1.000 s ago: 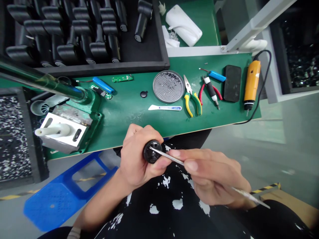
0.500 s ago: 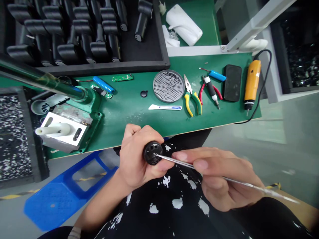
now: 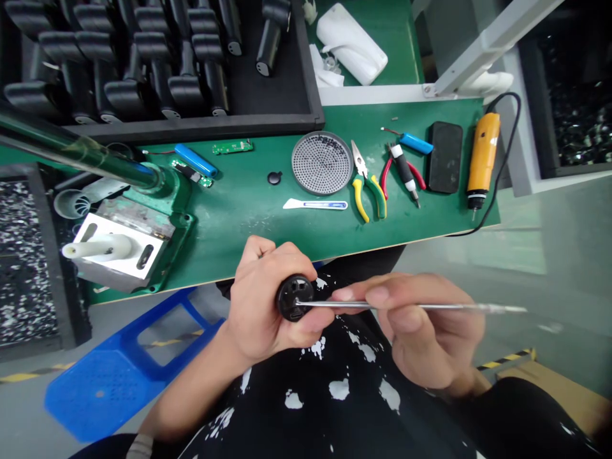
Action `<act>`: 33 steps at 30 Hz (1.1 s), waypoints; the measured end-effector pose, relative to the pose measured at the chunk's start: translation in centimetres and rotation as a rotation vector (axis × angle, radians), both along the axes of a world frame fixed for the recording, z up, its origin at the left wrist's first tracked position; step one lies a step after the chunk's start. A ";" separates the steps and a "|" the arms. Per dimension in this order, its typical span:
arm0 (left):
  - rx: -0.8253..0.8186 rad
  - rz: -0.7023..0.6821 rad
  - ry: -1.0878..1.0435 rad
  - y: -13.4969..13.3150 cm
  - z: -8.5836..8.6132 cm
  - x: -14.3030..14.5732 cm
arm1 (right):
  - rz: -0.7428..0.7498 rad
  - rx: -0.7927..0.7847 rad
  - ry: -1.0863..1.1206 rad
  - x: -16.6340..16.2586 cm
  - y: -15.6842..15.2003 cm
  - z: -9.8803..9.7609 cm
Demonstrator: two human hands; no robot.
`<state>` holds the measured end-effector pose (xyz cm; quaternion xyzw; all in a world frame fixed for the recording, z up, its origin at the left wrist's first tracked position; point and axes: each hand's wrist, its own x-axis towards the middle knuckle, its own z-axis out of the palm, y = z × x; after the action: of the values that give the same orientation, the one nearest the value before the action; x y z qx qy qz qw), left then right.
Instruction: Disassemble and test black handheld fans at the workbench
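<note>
Near the bench's front edge my left hand [image 3: 261, 303] is wrapped around a black cylindrical part [image 3: 288, 293], its round end facing up toward me. Small openings show in that end; the rest of the part is hidden in my fist. My right hand [image 3: 425, 325] pinches a thin silver metal pick [image 3: 444, 308] between thumb and fingers. The pick lies almost level, its tip touching the middle of the round end. Its pale far end sticks out past my right hand.
On the green bench [image 3: 239, 220] lie a grey perforated dish [image 3: 322, 190], pliers [image 3: 368, 185], a white-and-blue blade tool [image 3: 315, 204], blue batteries [image 3: 196, 160] and a yellow electric screwdriver [image 3: 482, 153]. A green press stand [image 3: 174, 217] rises left. Black handheld devices fill a tray [image 3: 268, 121] behind.
My right hand has swung the pick from a slant to nearly level, its far end rising and shifting left. The tip stays on the round end. My left hand keeps its hold.
</note>
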<state>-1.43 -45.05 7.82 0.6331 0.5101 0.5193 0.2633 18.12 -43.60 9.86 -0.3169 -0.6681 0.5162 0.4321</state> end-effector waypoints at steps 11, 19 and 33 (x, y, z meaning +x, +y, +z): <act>0.042 -0.014 -0.063 0.3 0.1 0.6 | -0.056 -0.297 0.373 -2.1 -0.6 -0.4; 0.027 -0.019 -0.107 0.3 -0.3 0.8 | -0.060 -0.383 0.353 -2.4 -1.0 -0.7; 0.019 -0.067 -0.087 0.2 0.1 0.6 | -0.351 0.113 0.270 -2.4 0.7 0.3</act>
<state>-0.83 -44.88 7.96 0.6290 0.4719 0.5421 0.2963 15.73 -42.87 10.15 -0.3316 -0.5667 0.4327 0.6179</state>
